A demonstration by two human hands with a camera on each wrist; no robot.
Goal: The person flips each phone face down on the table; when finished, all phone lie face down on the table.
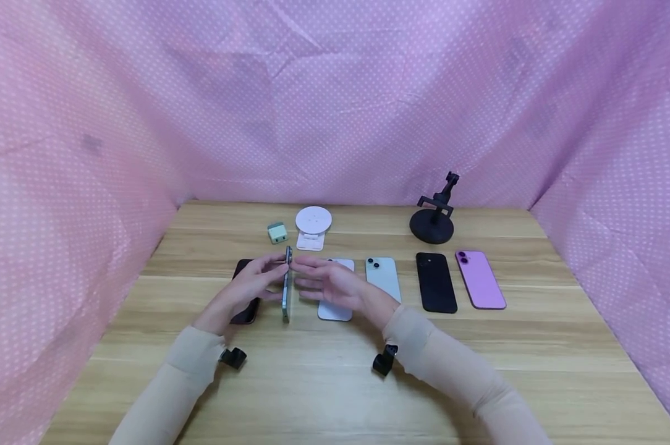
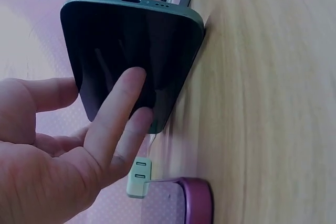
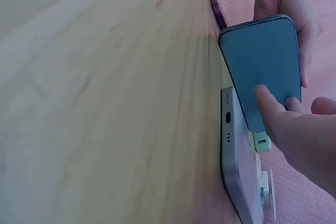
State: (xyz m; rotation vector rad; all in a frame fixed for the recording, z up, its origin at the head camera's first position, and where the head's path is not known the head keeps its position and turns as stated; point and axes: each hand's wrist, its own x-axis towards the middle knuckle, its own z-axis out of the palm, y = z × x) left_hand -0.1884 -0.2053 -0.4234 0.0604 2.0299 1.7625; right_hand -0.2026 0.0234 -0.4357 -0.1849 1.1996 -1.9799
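Note:
A smartphone (image 1: 286, 300) with a dark screen and green frame stands on its long edge between both hands. My left hand (image 1: 240, 290) holds it from the left, with the thumb by its upper edge and fingers (image 2: 113, 106) against the screen. From the other side, my right hand (image 1: 343, 285) reaches over a white phone (image 1: 335, 312), its nearly straight fingers touching the back of the held phone (image 3: 257, 51). Under the left hand lies a dark-faced phone (image 1: 245, 314) with a reddish-purple frame. Whether the held phone's lower edge touches the table cannot be told.
Right of the hands lie a pale phone (image 1: 389, 281), a black phone (image 1: 437, 284) and a pink-purple phone (image 1: 482, 281). Behind stand a light green charger block (image 1: 277, 233), a white folding stand (image 1: 314, 220) and a black phone holder (image 1: 432, 227). Pink dotted cloth surrounds the wooden table.

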